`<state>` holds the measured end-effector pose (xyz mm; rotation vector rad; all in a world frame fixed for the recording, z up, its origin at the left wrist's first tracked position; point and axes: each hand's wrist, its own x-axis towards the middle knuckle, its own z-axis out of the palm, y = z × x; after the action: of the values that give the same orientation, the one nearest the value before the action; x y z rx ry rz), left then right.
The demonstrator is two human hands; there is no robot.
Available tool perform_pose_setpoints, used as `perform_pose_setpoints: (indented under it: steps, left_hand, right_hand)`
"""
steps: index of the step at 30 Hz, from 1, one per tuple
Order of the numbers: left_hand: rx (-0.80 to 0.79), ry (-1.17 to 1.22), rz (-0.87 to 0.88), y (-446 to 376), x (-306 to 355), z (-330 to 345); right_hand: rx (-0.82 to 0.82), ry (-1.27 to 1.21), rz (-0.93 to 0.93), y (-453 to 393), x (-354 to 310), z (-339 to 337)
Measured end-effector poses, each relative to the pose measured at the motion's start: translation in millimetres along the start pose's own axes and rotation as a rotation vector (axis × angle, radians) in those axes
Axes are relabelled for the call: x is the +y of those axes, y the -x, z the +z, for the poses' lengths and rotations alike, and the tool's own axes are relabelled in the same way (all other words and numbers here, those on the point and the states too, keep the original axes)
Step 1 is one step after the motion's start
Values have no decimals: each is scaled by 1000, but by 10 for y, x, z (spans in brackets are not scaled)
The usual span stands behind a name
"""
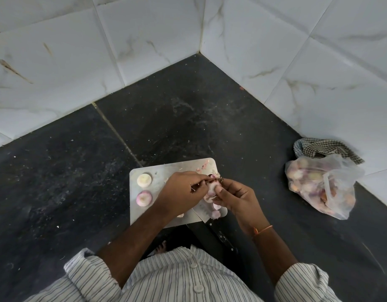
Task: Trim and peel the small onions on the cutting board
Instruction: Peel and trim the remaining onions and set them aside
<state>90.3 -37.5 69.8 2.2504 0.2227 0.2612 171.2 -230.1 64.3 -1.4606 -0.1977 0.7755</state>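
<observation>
A steel cutting board point(157, 177) lies on the dark counter. Two peeled onions sit at its left edge, a pale one point(144, 180) and a pinker one point(144, 198) below it. Above the board's right side my right hand point(236, 198) holds a small onion point(211, 188), thumb pressed on it. My left hand point(180, 191) pinches the papery skin at the onion's top. Loose peel pieces point(216, 211) lie on the board under my hands. A black-handled knife point(221, 234) lies at the board's near edge, its blade on the board.
A clear plastic bag of unpeeled onions point(321, 185) sits at the right by the wall, with a checked cloth point(325, 149) behind it. White tiled walls meet in a corner at the back. Dark counter point(177, 118) stretches between board and walls.
</observation>
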Motion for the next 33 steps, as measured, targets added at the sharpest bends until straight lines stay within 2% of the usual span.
perform_pose_setpoints:
  steps: [2,6,10,12,14,18,20,23,28,30,33]
  left_hand:
    - [-13,75,-37,12,14,-20]
    - [-107,409,-184,65,-9,-6]
    - [-132,419,-121,113,-86,75]
    - [-73,427,-139,121,-136,73]
    - [-38,390,-168,149,-204,35]
    - [-66,314,-283,254,-370,-103]
    - [-83,280,-317,304,-444,-160]
    - [-81,275,-337,370,-501,-209]
    - [-29,154,-400,416,-547,-226]
    - [-72,100,-450,427,-542,-246]
    - [-121,59,-493,455,-535,-281]
  right_hand:
    - [8,-9,9,0,17,-3]
    - [19,-159,83,-6,-6,45]
    - [-19,-320,191,13,-19,127]
    - [-31,-245,217,26,9,161]
    - [-23,78,190,59,42,182]
    - [-49,1235,1,268,211,127]
    - [-104,1447,12,404,355,109]
    - [-132,1485,70,525,571,91]
    - [-69,1417,84,537,701,116]
    - [-72,1356,97,536,724,146]
    - [-43,1138,183,547,752,173]
